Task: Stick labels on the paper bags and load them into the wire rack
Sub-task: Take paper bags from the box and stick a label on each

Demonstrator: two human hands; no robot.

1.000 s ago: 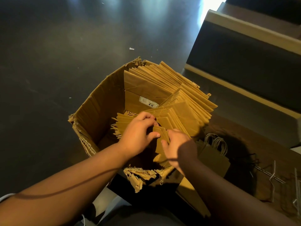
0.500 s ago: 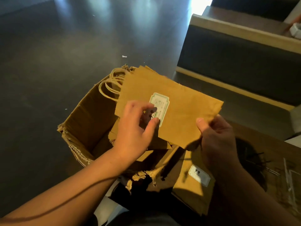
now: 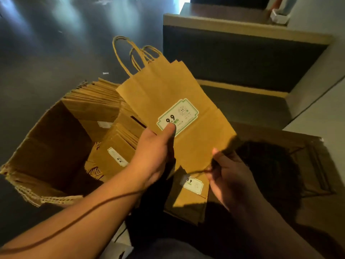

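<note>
Lifted from the box [image 3: 46, 139], bag [image 3: 173, 101] sits pinched by left hand [image 3: 155, 154] and right hand [image 3: 225, 176]; keep it flat while loading.

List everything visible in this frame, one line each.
held paper bags: a few stacked, brown, raised over the box
label: one, white with green border, on the front held bag
cardboard box: one, brown, torn rim, on the floor at left
bags in box: many, brown, some labelled
labelled bag: one, brown, lying below the hands
floor: dark, glossy
left hand: thumb pressing the label, grip on the bags' lower left
right hand: pinching the bags' bottom edge
</note>
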